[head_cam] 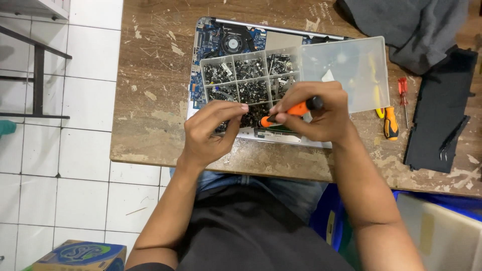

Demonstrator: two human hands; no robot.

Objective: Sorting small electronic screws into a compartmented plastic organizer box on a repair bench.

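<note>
My right hand grips an orange and black screwdriver, its tip pointing left toward my left hand. My left hand has its fingertips pinched together over the front row of a clear compartment box filled with several piles of small dark screws; whether it holds a screw I cannot tell. The box rests on an opened laptop with its blue circuit board and fan exposed. The box's clear lid lies flipped open to the right.
The laptop lies on a worn wooden table. At the right are an orange-handled screwdriver, a small red screwdriver, a black panel with tweezers, and grey cloth. A cardboard box sits on the tiled floor.
</note>
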